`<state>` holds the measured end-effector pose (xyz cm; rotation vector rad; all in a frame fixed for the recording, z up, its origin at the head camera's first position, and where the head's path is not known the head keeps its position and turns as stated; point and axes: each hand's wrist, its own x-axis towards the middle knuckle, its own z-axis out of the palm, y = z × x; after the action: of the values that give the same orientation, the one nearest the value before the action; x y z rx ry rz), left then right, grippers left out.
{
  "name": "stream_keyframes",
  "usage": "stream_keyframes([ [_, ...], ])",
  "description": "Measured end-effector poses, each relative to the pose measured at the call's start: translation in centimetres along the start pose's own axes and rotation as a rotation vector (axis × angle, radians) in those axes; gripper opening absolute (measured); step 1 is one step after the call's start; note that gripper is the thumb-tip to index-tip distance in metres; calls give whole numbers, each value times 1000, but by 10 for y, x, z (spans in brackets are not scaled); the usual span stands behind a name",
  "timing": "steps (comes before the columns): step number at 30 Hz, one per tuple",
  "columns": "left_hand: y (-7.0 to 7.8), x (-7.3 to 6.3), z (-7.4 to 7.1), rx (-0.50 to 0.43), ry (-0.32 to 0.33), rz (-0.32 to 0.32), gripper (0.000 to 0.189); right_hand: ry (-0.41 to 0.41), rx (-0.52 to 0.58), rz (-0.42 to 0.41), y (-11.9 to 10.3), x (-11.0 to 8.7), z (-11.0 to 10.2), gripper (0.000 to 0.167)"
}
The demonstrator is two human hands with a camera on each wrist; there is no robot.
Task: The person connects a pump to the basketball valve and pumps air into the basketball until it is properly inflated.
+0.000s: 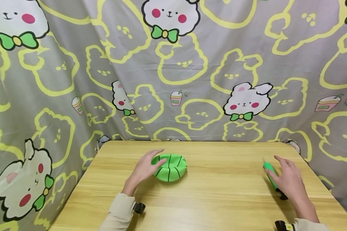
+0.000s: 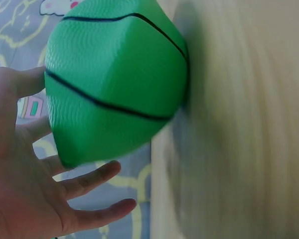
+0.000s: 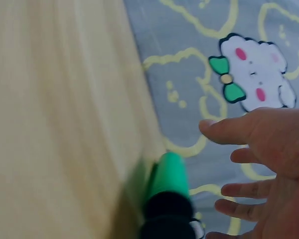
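Note:
A deflated green ball (image 1: pixel 170 171) with black seam lines, its top caved in, lies on the wooden table left of centre. At its left side is my left hand (image 1: pixel 146 165), the thumb over the ball's rim and the fingers spread loosely. The left wrist view shows the green ball (image 2: pixel 114 74) large, with the fingers (image 2: pixel 92 179) of that hand extended beside it. Over on the right lies a slim green hand pump (image 1: pixel 270 175) with a thin needle at its far end and a black handle end. My right hand (image 1: pixel 290 178) hovers beside the pump, fingers apart and relaxed, holding nothing.
The light wooden table (image 1: pixel 219 199) reaches back to a grey curtain (image 1: pixel 191 70) with yellow outlines and cartoon bunnies, which hangs behind and at both sides. A black camera mount (image 1: pixel 139 208) sits on the left wrist, another (image 1: pixel 281 225) on the right.

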<state>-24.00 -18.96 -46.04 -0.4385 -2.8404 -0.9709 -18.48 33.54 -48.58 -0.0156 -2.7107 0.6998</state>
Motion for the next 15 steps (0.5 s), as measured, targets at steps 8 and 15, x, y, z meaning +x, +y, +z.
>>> stream_keyframes([
  [8, 23, 24, 12, 32, -124, 25, 54, -55, -32, 47, 9, -3, 12, 69],
  [15, 30, 27, 14, 87, -150, 9, 45, -83, -32, 62, 11, 0, 17, 63],
])
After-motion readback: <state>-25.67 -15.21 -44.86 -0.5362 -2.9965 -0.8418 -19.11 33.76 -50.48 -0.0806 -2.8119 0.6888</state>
